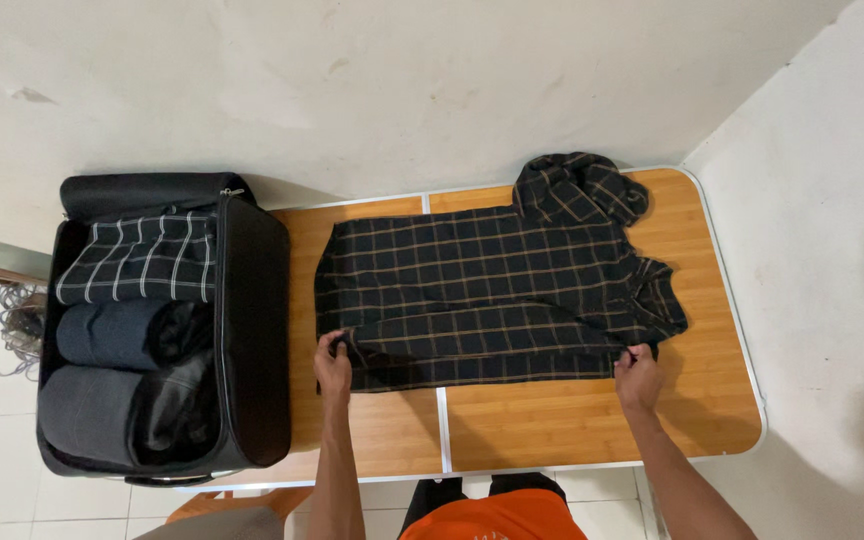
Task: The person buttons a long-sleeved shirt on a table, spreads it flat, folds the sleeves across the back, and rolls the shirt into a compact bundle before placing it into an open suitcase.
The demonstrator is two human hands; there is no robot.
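Both hands — left hand [333, 362], right hand [637, 372] — pinch the plaid shirt [492, 290] at its near edge, apparently keeping it flat on the table [552, 420].

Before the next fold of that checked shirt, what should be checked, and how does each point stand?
1. Left hand pinches the near edge of the shirt: ok.
2. Right hand pinches the same edge at the other end: ok.
3. Body of the shirt lies flat on the table: ok.
4. Far end of the shirt smoothed out: not ok, it is bunched near the wall.
5. Bare table in front of the near edge: ok.
6. Room left in the open suitcase, which holds rolled clothes: cannot tell.
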